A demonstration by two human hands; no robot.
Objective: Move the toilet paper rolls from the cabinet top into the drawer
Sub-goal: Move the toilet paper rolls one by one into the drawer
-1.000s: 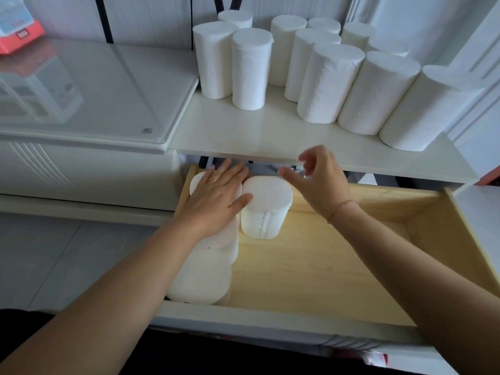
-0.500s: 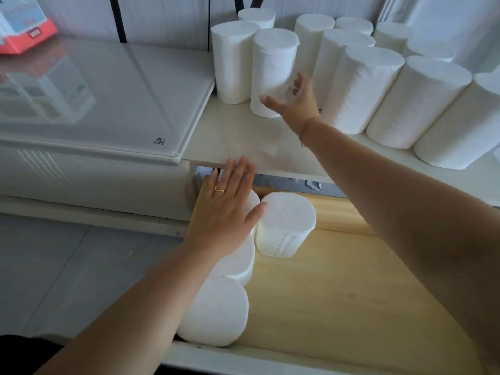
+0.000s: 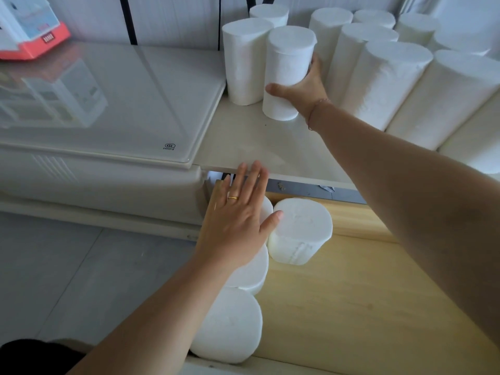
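Head view: the right hand [image 3: 303,86] reaches over the front edge of the cabinet top [image 3: 257,143] and grips an upright toilet paper roll [image 3: 288,69]. The thumb lies across the roll's front and the fingers [image 3: 315,63] curl round its right side. This roll stands at the front left of the cluster, touching a neighbouring roll [image 3: 243,60] on its left. The other rolls [image 3: 384,82] crowd the back and right of the cabinet top, some of them leaning. A thin bracelet [image 3: 313,112] circles the right wrist.

Below, the drawer [image 3: 346,307] is pulled out, showing a pale wooden floor. The left hand [image 3: 235,221] lies flat with its fingers [image 3: 251,180] straight and slightly spread, holding nothing. Its palm is over the top of a roll [image 3: 251,272] along the drawer's left edge, and whether it presses down cannot be told. The thumb tip touches the next roll [image 3: 301,231], which stands upright near the drawer's back left corner. A third roll [image 3: 230,326] sits at the front left corner. A gold ring [image 3: 232,197] shows on the left hand.

To the left of the cabinet top is a glossy white lid [image 3: 108,98], with a red-and-white box [image 3: 29,36] at its far left corner.
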